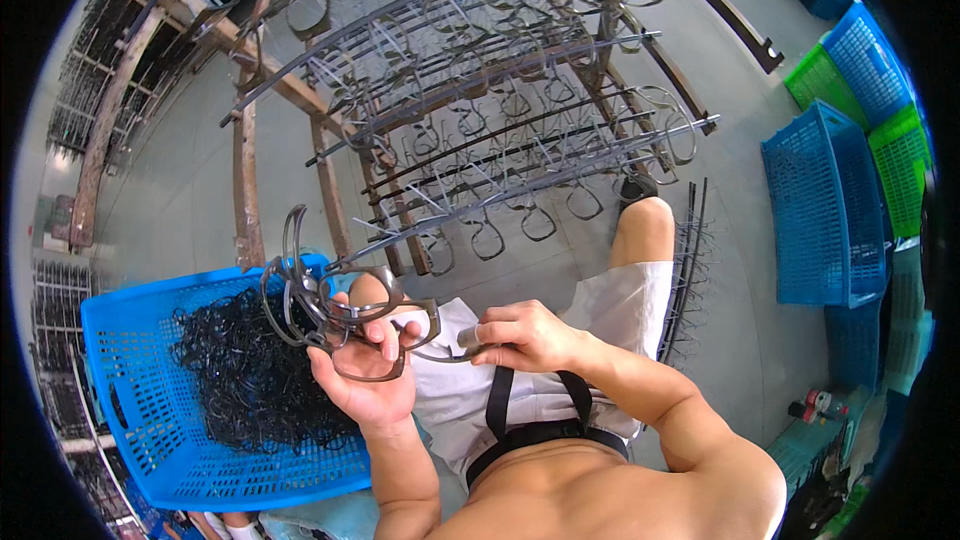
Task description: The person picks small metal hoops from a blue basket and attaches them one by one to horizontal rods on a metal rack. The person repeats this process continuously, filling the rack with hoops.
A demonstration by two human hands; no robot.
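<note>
My left hand (365,390) is closed around a cluster of dark grey, see-through eyeglass frames (312,285), which fan out above the fingers over the blue basket's right edge. One frame of the cluster reaches toward my right hand (530,335). With thumb and fingers pinched, that hand grips the frame's thin end at lap height. A small greyish patch (468,339) shows at the right fingertips; I cannot make out what it is. Below and left of the cluster, the blue basket (105,340) holds a tangled heap of thin black pieces (255,380).
Ahead stands a rack of long rods (480,80) hung with many eyeglass frames, on wooden posts (247,180). Blue crates (815,210) and green crates (900,150) stack at the right. Dark rods with thin prongs (690,270) lie by my right leg.
</note>
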